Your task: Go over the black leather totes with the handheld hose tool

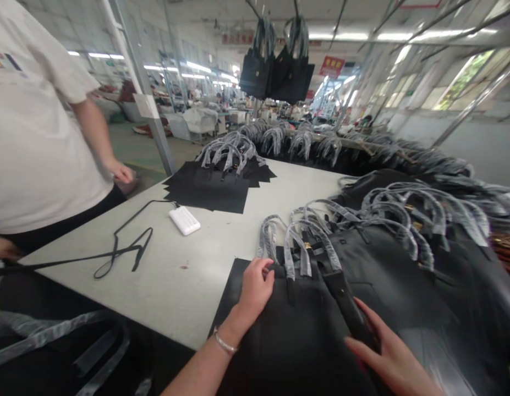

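Black leather tote bag [304, 341] lies flat on a black sheet [230, 291] at the edge of the counter [176, 291], directly in front of you, with its film-wrapped handles [296, 242] fanned away from you beside a small gold buckle [307, 246]. Your left hand [255, 289], with a bracelet [224, 342] on its wrist, curls its fingers over the bag's top edge, though the view doesn't show whether they grip it or only rest there. Your right hand [382, 352] lies open, its fingers spread beside a dark strap [347, 302] on the bag's front. That light, open touch suits the leather and is less likely to crease it than a hard press. More totes [428, 264] are heaped to your right, and two hanging totes [275, 66] dangle overhead. None shows its inside, so you cannot tell what they hold. A person in a white T-shirt [40, 126] stands along the counter to your left.
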Demonstrator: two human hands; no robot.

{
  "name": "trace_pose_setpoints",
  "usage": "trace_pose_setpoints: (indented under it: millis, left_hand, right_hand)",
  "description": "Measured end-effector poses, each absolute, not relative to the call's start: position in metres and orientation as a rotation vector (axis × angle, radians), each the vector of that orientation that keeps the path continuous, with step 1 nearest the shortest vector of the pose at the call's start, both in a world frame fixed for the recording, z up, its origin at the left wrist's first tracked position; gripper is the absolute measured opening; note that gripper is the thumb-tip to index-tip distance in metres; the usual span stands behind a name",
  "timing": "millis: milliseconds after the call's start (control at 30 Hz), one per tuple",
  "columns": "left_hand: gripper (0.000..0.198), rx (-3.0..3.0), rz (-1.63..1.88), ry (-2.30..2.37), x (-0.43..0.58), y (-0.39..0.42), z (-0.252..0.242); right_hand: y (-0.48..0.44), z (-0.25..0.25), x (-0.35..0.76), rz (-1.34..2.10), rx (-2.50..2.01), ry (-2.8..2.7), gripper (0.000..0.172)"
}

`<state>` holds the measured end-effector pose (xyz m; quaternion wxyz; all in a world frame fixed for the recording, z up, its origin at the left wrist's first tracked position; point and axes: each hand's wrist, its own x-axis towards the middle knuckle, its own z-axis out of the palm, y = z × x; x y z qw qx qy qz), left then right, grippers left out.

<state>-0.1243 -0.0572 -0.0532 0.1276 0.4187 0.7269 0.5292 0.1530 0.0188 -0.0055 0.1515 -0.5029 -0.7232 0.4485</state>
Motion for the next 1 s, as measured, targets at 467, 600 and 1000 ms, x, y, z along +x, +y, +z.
trace_pose_setpoints:
  millis: [467, 600, 1000]
  left_hand:
    - [0.045, 1.495, 0.82, 2.296, -0.052, 0.069, -0.04]
    - [0.048, 1.444, 0.781, 2.32, -0.043, 0.073, -0.039]
    - [0.033, 0.947, 1.371, 1.804, -0.037, 0.041, -0.042]
  right_hand:
    - [-0.002, -0.071, 0.179, 1.036, -1.602, -2.161, 0.084]
    - [-0.007, -0.063, 0.173, 0.976, -1.656, -2.146, 0.081]
    - [-0.004, -0.058, 0.194, 1.059, -1.51, -2.023, 0.082]
